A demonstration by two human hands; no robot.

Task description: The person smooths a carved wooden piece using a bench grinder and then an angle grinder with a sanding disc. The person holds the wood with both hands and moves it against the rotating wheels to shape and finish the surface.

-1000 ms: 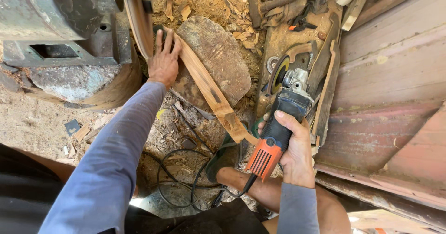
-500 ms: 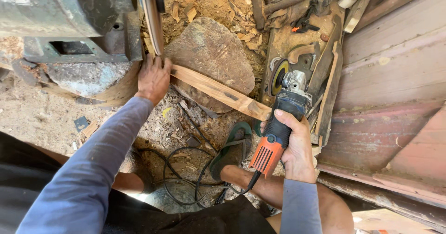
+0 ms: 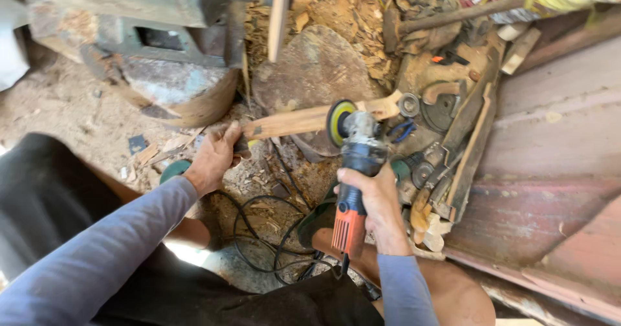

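My left hand (image 3: 215, 158) grips one end of a long, flat, curved piece of wood (image 3: 304, 119), held roughly level above the ground. My right hand (image 3: 372, 206) is closed around the orange and black body of an angle grinder (image 3: 352, 171). Its yellow-green sanding disc (image 3: 337, 123) sits against the wood near the middle of the piece. The grinder's black cable (image 3: 259, 242) loops over the ground between my legs. Both arms are in grey-blue long sleeves.
A flat brown stone (image 3: 317, 67) lies under the wood, amid wood chips. A grey metal machine base (image 3: 162, 35) stands at upper left. Wooden offcuts, a hammer (image 3: 440, 19) and metal discs pile at right beside reddish planks (image 3: 550, 145).
My left hand slid from flat on the wood to gripping its end and swung the piece nearly level. The grinder moved left and its disc now meets the wood.
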